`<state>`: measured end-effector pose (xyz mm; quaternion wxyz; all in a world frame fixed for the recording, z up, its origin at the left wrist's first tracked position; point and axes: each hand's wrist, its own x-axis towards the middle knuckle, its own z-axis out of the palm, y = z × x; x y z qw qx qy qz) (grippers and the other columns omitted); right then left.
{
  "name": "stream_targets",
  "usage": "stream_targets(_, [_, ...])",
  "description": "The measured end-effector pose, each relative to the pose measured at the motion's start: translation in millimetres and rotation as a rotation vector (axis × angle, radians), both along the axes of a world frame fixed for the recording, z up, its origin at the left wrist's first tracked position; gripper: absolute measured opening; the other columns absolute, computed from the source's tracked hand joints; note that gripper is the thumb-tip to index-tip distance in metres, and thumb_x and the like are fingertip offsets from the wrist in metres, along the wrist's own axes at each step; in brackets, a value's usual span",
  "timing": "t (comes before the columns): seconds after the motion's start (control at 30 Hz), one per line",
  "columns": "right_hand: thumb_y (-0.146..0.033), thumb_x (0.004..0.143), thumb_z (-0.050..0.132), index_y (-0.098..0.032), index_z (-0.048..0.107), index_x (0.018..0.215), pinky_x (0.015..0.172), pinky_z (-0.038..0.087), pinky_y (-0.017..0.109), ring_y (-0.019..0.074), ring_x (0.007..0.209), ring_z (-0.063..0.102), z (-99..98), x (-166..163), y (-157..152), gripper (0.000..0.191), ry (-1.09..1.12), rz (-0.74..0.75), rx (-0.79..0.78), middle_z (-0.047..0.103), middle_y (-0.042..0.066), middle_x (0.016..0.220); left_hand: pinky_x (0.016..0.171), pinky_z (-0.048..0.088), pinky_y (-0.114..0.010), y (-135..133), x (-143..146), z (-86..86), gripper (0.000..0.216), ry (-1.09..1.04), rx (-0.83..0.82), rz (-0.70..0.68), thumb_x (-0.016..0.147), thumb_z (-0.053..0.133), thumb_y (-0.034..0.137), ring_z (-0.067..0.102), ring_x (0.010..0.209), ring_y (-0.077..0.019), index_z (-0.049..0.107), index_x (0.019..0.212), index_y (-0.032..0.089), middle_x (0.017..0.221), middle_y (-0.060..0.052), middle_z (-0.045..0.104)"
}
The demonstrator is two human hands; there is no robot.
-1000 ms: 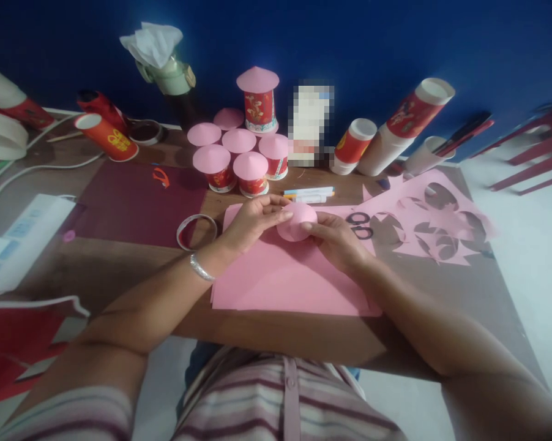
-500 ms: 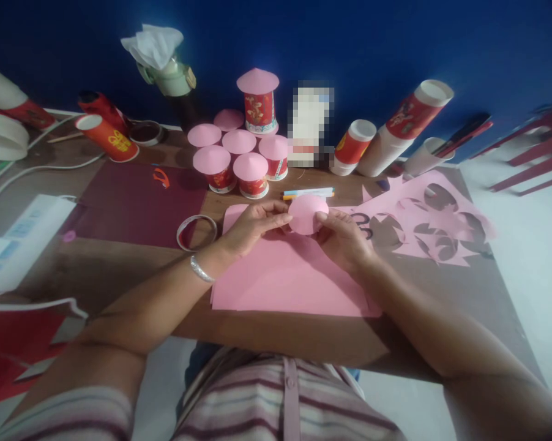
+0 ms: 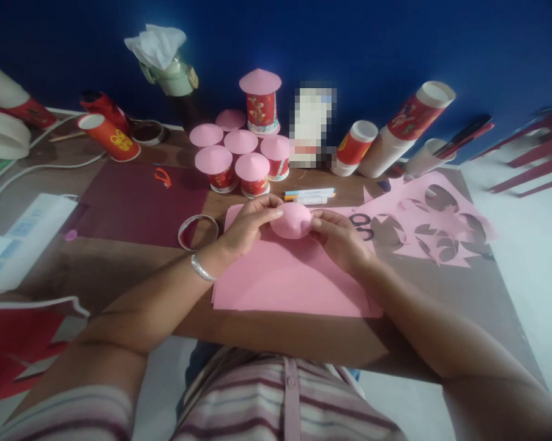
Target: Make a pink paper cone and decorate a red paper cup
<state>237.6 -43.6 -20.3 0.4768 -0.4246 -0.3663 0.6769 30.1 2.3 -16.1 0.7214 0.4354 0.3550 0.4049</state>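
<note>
A round pink paper disc (image 3: 291, 222) is held above the table between both hands, its surface slightly bent. My left hand (image 3: 253, 225) pinches its left edge between thumb and fingers. On the right edge, my right hand (image 3: 338, 234) grips it the same way. Beneath them lies a stack of pink paper sheets (image 3: 289, 285). Just behind the disc are several marker pens (image 3: 310, 195). Scissors with black handles (image 3: 362, 226) rest beside my right hand, their blades hidden.
Several red paper cups with pink cone tops (image 3: 253, 166) stand at the back. Cut pink paper scraps (image 3: 418, 223) spread to the right. A tape roll (image 3: 197, 233) lies left, near a dark red sheet (image 3: 138, 205). Stacked cups (image 3: 414, 116) lean at the back right.
The disc has moved left and slightly toward me, and it now looks more curved. My right hand has shifted its hold to the disc's right edge, while the left keeps its pinch.
</note>
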Motion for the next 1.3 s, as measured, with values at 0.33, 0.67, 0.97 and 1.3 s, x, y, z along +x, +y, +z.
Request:
stream_targets(0.33, [-0.042,0.072,0.09,-0.022,0.071,0.074,0.065,0.046,0.03,0.0127,0.064,0.055,0.9,-1.6,-1.0,0.028,0.03,-0.004,-0.055,0.065,-0.002,0.07,0.071,0.044,-0.028,-3.4,1.4,2.4,0.033,0.051,0.024,-0.018,0.081,0.081,0.049,0.059,0.075,-0.0145,0.075,0.088,0.017,0.083,-0.002,0.069])
stream_targets(0.67, [-0.037,0.073,0.089,-0.024,0.072,0.102,0.077,0.052,0.031,0.0165,0.079,0.063,3.9,-3.1,-1.2,0.035,0.035,-0.041,-0.017,0.072,-0.001,0.083,0.076,0.043,-0.028,-2.3,1.7,-1.4,0.029,0.076,0.046,-0.009,0.075,0.087,0.043,0.057,0.076,-0.013,0.075,0.081,0.017,0.08,-0.001,0.07])
stream_targets(0.97, [-0.035,0.069,0.094,-0.026,0.065,0.118,0.086,0.056,0.035,0.0195,0.089,0.07,1.4,-7.2,-1.8,0.058,0.029,-0.002,-0.01,0.077,0.0,0.095,0.078,0.046,-0.029,-3.9,1.9,-2.5,0.03,0.074,0.028,-0.064,0.077,0.085,0.043,0.06,0.079,-0.0146,0.074,0.085,0.016,0.085,-0.003,0.072])
stream_targets(1.3, [-0.031,0.067,0.094,-0.026,0.067,0.113,0.076,0.056,0.03,0.0145,0.075,0.064,3.3,-4.8,-0.6,0.054,0.055,-0.114,-0.037,0.071,-0.004,0.084,0.083,0.051,-0.027,-7.2,6.4,-4.2,0.052,0.016,-0.008,-0.163,0.07,0.093,0.03,0.067,0.094,-0.0154,0.073,0.118,0.021,0.115,-0.006,0.075])
